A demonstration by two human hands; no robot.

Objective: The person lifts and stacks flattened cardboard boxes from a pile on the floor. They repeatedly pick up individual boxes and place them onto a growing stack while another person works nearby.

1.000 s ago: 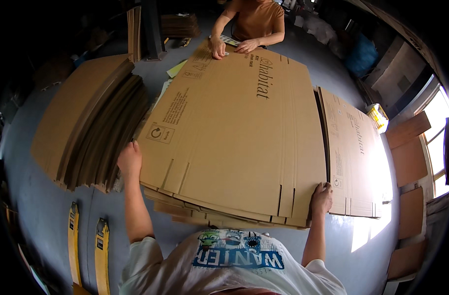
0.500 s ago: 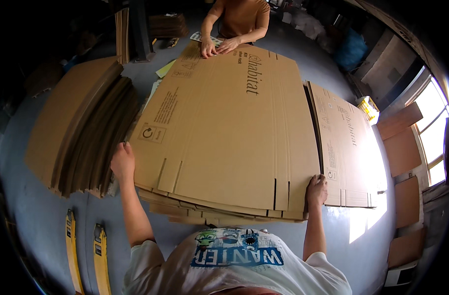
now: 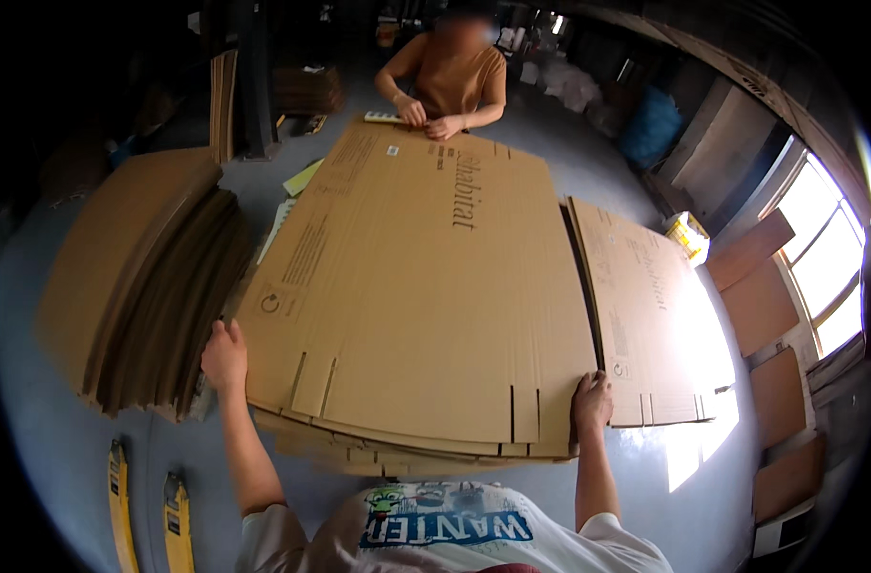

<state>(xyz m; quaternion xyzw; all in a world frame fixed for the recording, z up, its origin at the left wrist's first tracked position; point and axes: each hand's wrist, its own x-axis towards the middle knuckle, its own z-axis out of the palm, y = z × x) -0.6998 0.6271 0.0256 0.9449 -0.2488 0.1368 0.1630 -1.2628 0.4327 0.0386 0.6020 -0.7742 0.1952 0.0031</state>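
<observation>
A large flat cardboard box blank (image 3: 407, 306), printed in dark ink and slotted at its near end, lies on top of a stack in front of me. My left hand (image 3: 225, 356) grips its left edge near the close corner, fingers curled at the side. On the opposite edge, my right hand (image 3: 593, 401) holds the blank near its right corner, the fingertips partly hidden. A small white label (image 3: 392, 151) sits on the far part of the blank. Beyond it, a person in a brown top has both hands (image 3: 429, 122) together at the far edge, beside a label sheet (image 3: 384, 117).
Right of my stack lies another pile of printed blanks (image 3: 636, 315), partly sunlit. A leaning stack of brown cardboard (image 3: 120, 277) stands at left. Two yellow pallet-truck forks (image 3: 178, 525) rest on the floor at lower left. A yellow-and-white crate (image 3: 687, 237) stands at far right.
The person opposite has drawn their hands back from the blank's surface to its far edge, uncovering the small white label. My hands keep their hold; the whole view has shifted.
</observation>
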